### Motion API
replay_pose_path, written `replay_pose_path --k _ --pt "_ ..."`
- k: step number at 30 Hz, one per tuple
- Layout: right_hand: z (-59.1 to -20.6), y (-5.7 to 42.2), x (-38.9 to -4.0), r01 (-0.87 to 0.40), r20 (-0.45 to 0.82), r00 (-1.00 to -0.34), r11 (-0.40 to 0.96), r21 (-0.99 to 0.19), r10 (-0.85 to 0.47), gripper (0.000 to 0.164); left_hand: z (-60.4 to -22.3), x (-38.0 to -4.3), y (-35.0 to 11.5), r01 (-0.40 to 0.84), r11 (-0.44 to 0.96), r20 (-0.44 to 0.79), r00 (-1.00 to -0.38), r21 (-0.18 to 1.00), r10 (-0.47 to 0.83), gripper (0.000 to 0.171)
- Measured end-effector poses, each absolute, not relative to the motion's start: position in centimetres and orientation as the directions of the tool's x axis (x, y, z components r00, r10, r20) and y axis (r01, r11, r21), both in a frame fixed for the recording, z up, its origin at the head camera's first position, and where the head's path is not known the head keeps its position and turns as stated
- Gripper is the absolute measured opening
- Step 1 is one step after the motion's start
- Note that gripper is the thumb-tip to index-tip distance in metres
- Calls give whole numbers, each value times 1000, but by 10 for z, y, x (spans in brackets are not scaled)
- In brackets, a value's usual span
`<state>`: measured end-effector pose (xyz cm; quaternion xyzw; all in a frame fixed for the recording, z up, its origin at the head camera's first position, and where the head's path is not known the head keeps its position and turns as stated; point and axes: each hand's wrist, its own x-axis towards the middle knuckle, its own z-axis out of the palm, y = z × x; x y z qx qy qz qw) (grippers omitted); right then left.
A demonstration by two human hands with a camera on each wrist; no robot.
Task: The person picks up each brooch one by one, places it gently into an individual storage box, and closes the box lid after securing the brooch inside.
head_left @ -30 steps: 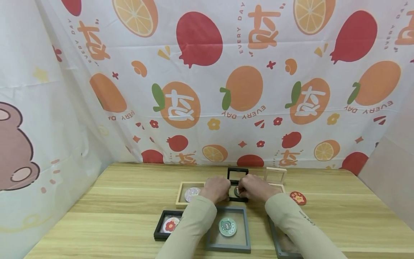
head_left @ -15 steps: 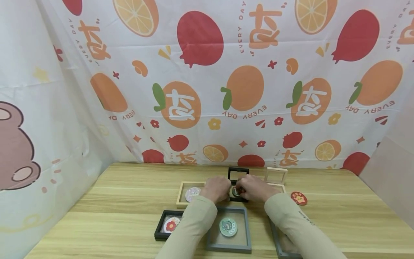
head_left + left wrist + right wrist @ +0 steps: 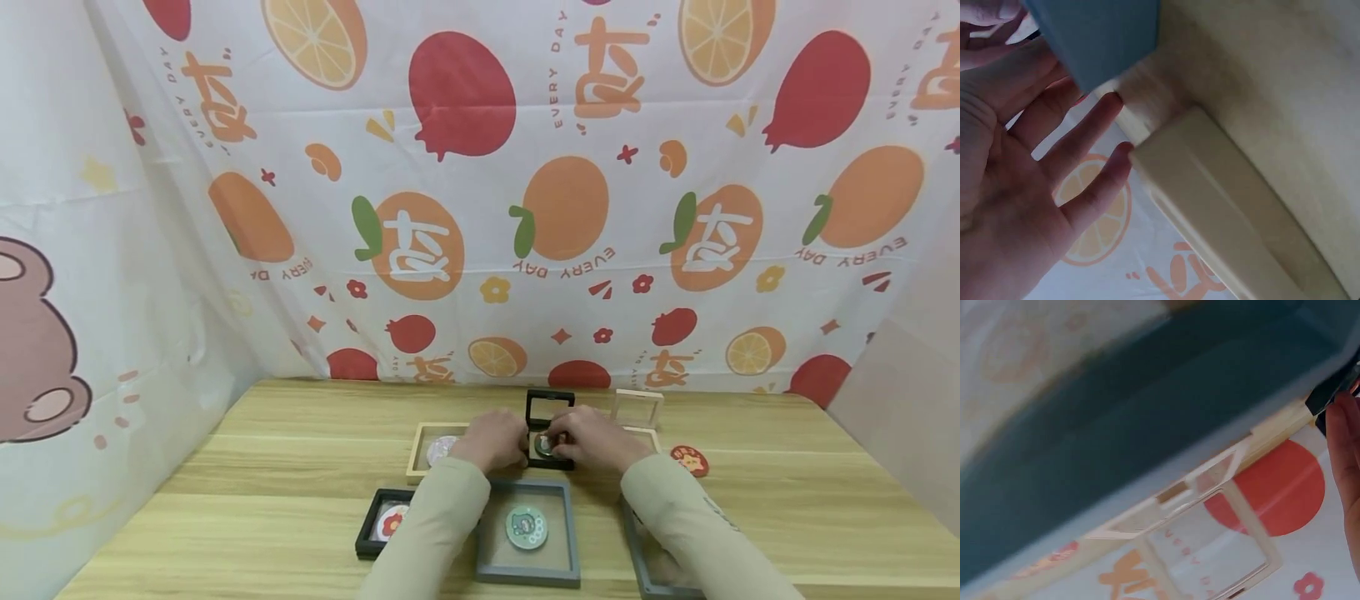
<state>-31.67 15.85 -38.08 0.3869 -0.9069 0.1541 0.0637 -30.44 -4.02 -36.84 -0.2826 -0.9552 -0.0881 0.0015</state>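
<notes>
A small black display frame (image 3: 551,463) lies with its lid (image 3: 551,407) raised, near the back of the table. My left hand (image 3: 495,440) grips its left edge; in the left wrist view that hand's (image 3: 1029,175) other fingers are spread loosely. Inside the base is a round dark-green badge (image 3: 545,447), partly covered by fingers. My right hand (image 3: 596,439) pinches the badge's right side between thumb and index finger. In the right wrist view, the right fingers (image 3: 1342,434) appear beside the black frame (image 3: 1329,390).
A cream frame (image 3: 637,408) stands with its lid raised, right of the black one. Grey frames (image 3: 573,533) lie in front, one with a green badge (image 3: 527,527). A wooden frame (image 3: 414,454) and a black frame (image 3: 367,533) are left; a red badge (image 3: 690,460) lies right.
My right fingers have shifted on the badge in the black frame, and more of its face shows. My left hand has moved slightly left. The other frames stay put.
</notes>
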Motion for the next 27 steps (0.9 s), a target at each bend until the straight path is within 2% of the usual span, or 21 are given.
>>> replay_pose_path --k 4,9,14,21,27 --pt "-375 170 -316 -662 281 -749 669 -338 -600 8 -363 -306 -48 544 802 50 -833 244 550 8" --pt "-369 181 -315 -554 343 -830 712 -432 -439 20 -360 -311 -55 539 788 214 -842 298 496 17" --pt "-366 183 -314 -475 311 -879 713 -515 -361 21 -359 -317 -58 482 789 315 -870 380 380 13" --pt "-364 181 -315 -337 194 -941 699 -631 -278 35 -353 -320 -58 390 752 268 -919 532 288 14" --pt "-362 175 -314 -273 126 -959 705 -655 -254 44 -354 -322 -58 357 728 235 -934 584 269 18"
